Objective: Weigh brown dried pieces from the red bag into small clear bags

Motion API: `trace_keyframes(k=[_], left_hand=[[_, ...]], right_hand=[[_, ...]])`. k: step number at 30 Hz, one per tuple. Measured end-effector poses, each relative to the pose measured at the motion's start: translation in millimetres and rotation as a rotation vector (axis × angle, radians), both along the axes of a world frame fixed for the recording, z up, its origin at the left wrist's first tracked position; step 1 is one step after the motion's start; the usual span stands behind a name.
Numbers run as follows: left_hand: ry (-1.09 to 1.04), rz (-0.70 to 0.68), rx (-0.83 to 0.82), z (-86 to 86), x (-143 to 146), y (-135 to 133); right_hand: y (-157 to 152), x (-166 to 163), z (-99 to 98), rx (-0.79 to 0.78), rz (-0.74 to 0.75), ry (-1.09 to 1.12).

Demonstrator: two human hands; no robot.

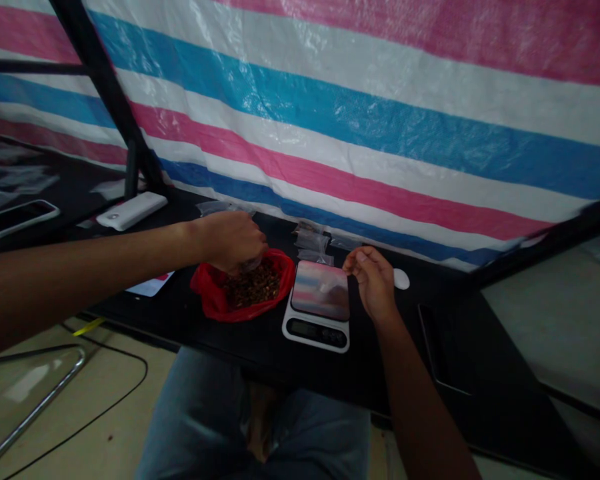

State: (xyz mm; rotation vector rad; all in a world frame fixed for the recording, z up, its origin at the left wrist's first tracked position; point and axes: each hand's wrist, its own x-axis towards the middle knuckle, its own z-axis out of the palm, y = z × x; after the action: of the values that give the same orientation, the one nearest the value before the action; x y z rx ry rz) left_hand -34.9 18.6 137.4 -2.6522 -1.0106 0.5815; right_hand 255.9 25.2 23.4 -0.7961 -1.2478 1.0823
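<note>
Over the far left rim of a red plastic bag (213, 300), my left hand (233, 243) is closed, its fingers pointing down. Something clear (251, 264) shows under its fingers; what they grip is too blurred to name. Small brown pieces (253, 285) fill the open bag. To its right stands a white kitchen scale (291, 327) with a shiny, reflective top plate (320, 291) and nothing on it. My right hand (373, 277) is beside the plate's right edge, fingers curled with thumb against them; anything between them is hidden.
Small clear plastic bags (313, 243) lie behind the scale. A white round object (401, 279) and a dark phone-like device (437, 350) are at right. At left lie a white device (133, 211) and a phone (17, 220). A striped plastic sheet (330, 127) hangs behind the black table (260, 353).
</note>
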Motion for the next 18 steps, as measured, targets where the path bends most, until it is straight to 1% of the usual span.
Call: trace_keyframes(k=[5,10,15,18], left_hand=[[0.041,0.019,-0.010,-0.8,-2,2],[0.022,-0.050,0.003,-1.3,-7,2],[0.021,-0.014,0.003,0.7,-10,1],[0.029,-0.030,0.004,1.7,-11,2]], right_hand=[[1,0,-0.5,0.006,-0.019,-0.017],[2,0,-2.1,-0.004,-0.037,-0.027],[2,-1,-1.0,-0.015,-0.050,-0.039],[3,-1,-1.3,-0.029,-0.062,-0.049]])
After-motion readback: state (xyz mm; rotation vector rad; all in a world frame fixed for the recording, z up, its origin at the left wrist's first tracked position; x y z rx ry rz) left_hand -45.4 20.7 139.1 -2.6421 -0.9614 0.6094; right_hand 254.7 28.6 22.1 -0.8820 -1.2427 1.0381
